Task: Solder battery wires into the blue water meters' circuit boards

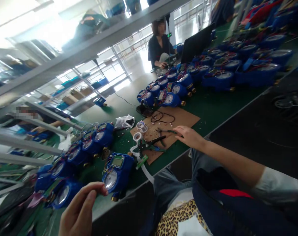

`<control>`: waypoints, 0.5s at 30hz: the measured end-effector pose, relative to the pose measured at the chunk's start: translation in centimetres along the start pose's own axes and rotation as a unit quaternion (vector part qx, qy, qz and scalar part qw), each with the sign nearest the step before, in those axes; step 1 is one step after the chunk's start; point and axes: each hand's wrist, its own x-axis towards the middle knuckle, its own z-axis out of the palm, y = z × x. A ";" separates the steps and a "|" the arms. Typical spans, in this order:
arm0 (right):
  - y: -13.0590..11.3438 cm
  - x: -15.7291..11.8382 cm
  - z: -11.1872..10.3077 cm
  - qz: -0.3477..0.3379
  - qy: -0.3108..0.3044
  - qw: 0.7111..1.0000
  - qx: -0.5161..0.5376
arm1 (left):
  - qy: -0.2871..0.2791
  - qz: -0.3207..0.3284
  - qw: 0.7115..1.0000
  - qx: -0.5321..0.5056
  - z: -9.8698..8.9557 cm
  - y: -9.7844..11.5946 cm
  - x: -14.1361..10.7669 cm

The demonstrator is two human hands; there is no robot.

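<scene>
My right hand (189, 136) is over the cardboard sheet, its fingers closed around the handle end of small green-handled pliers (161, 131). My left hand (81, 205) is raised at the table's front edge, fingers bent and thumb apart, with nothing visible in it. Just beyond its fingertips stands a blue water meter (118, 170) with an exposed circuit board, a round dial and a brass fitting. Between the hands lie a small green circuit board (141, 162), dark tools with green handles (151, 144), and two spools, one of them solder wire (141, 126).
Blue meters (88, 141) line the left side; many more (171, 93) crowd the back right. A cardboard sheet (185, 118) bears scraps and a black cable (163, 117). A plastic bag (124, 122) lies behind. A metal shelf beam (90, 42) crosses above. A person (160, 49) sits opposite.
</scene>
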 end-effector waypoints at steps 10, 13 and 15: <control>0.8 2.6 -1.5 0.095 -0.002 0.993 -0.075 | -0.337 0.182 0.923 0.035 4.4 9.4 8.0; 1.3 -0.9 -4.7 0.161 0.059 0.983 -0.065 | -0.419 0.233 0.877 0.027 8.3 12.4 10.8; 1.2 -3.9 -6.6 0.207 0.113 0.970 -0.051 | -0.459 0.253 0.852 -0.003 11.9 14.2 11.8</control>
